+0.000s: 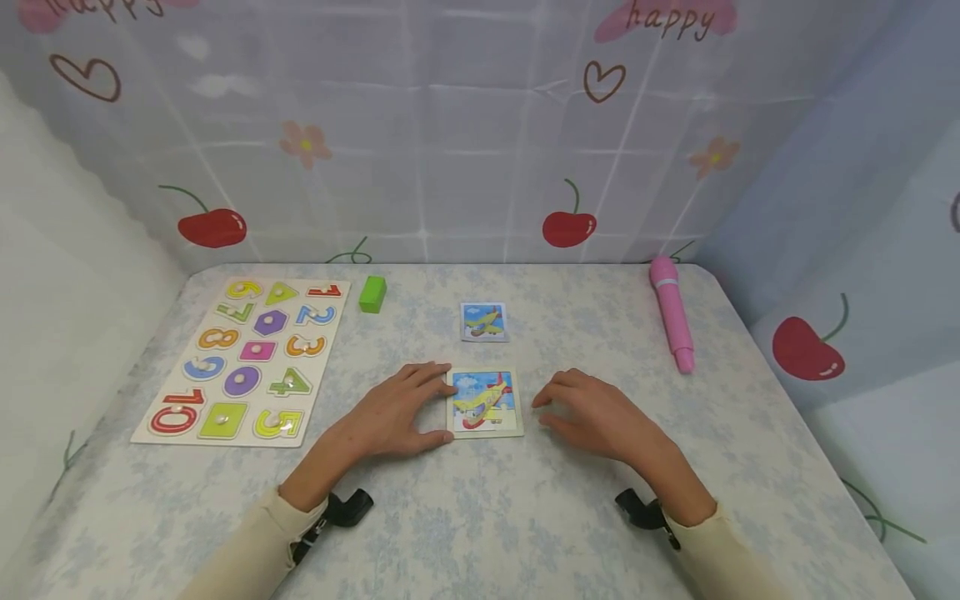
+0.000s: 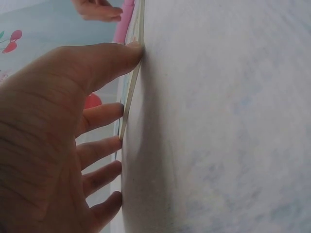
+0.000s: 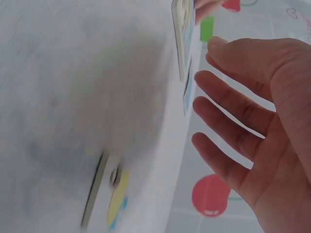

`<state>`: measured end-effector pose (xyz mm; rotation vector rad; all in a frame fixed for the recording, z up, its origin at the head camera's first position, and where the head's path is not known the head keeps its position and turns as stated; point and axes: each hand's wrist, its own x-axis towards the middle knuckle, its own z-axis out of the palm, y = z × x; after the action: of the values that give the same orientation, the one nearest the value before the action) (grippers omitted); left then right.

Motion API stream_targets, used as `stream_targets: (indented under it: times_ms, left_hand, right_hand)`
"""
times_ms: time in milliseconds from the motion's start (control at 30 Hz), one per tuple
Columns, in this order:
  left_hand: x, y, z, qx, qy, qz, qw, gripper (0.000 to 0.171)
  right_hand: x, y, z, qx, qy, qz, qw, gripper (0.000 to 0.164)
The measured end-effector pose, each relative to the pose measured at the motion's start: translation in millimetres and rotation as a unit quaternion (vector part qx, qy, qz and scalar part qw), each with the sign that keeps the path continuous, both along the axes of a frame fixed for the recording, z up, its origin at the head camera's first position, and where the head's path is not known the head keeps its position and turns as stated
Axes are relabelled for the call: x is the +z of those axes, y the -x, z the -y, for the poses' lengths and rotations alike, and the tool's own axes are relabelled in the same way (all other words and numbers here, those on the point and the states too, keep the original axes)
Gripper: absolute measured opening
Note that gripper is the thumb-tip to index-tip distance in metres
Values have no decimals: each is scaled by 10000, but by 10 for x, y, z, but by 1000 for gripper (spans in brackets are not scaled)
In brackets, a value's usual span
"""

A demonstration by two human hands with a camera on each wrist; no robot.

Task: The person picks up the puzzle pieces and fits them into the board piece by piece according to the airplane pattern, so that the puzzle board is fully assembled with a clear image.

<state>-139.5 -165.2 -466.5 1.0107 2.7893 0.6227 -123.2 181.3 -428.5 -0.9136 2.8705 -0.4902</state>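
Observation:
A small square airplane puzzle (image 1: pixel 483 404) in a pale frame lies flat at mid-table. Along its left side my left hand (image 1: pixel 393 412) touches the frame, thumb at the near corner and fingertips by the upper edge. The left wrist view shows the thumb (image 2: pixel 109 60) on the thin board's edge, fingers spread and fairly straight. To the right of the puzzle, a short gap away, is my right hand (image 1: pixel 596 414). It holds nothing; its fingers (image 3: pixel 226 124) are loosely bent. Behind the puzzle lies a smaller airplane picture card (image 1: pixel 483 322).
On the left lies a knobbed number-and-shape board (image 1: pixel 315 400). A green block (image 1: pixel 372 294) stands near its far corner. At the far right is a pink microphone-like stick (image 1: pixel 672 317). A patterned curtain (image 1: pixel 450 125) closes off the back.

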Motion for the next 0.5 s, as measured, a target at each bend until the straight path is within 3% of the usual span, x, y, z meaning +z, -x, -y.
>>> stream_targets:
  times_ms: [500]
  left_hand:
    - [24, -3, -14, 25, -7, 36, 10000, 65]
  right_hand:
    - [-49, -235, -682, -477, -71, 466, 9978, 28]
